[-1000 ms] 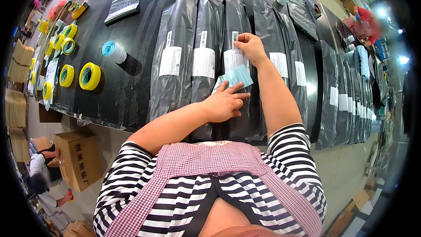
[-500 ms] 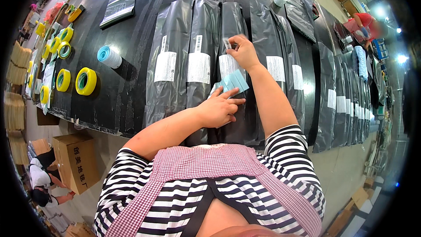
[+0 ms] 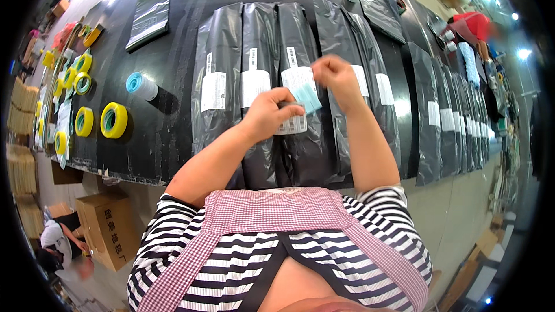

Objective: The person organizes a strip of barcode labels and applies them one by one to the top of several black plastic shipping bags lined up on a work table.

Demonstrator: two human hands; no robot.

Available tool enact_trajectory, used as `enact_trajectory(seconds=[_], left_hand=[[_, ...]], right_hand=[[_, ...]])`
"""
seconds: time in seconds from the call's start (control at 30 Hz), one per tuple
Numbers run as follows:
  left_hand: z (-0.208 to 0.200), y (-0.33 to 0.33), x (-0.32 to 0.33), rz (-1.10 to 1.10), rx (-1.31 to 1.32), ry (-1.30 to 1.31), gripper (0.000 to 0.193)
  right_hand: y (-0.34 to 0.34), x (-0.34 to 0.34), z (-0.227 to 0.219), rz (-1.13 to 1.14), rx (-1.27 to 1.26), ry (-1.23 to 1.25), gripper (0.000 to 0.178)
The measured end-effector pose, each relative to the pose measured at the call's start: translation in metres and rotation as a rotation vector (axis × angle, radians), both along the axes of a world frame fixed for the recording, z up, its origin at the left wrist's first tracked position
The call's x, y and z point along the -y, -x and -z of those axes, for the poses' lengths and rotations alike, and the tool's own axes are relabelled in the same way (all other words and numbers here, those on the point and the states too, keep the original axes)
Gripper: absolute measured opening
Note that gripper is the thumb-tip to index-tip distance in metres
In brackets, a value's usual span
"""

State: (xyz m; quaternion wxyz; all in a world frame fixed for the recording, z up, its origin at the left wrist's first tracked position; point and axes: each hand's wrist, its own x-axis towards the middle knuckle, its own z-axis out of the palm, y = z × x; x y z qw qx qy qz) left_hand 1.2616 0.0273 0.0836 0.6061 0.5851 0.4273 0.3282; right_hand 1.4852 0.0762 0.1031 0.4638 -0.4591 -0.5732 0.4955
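Note:
My left hand (image 3: 270,114) is closed on a strip of barcode labels (image 3: 307,97) with pale blue backing. It is above the middle one of several long black plastic-wrapped packages (image 3: 303,153) lying side by side. To its right my right hand (image 3: 340,81) hovers with fingers curled; blur hides whether anything is in them. Just above the white shipping label (image 3: 293,76) on the middle package sits a narrow barcode sticker (image 3: 291,56). The packages to the left, a second package (image 3: 258,29) and a third (image 3: 222,34), bear similar labels and stickers.
Yellow tape rolls (image 3: 114,121) and a pale blue label roll (image 3: 142,86) stand on the black table (image 3: 167,133) at left. More wrapped packages (image 3: 429,144) line the right. A cardboard box (image 3: 107,228) and a person (image 3: 60,242) are at lower left.
The narrow barcode sticker in my right hand is now on the middle package. My right hand has moved right and down off it. My left hand has lifted the label strip and turned.

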Motion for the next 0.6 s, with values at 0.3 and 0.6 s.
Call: enact_trajectory(seconds=[0.3, 0.6], left_hand=[[-0.027, -0.026, 0.000, 0.103, 0.013, -0.174, 0.018], [-0.033, -0.068, -0.001, 0.072, -0.347, -0.353, 0.024]], right_hand=[[-0.003, 0.109, -0.031, 0.096, 0.131, 0.140, 0.025], [-0.044, 0.110, -0.015, 0.196, 0.284, 0.204, 0.012]])
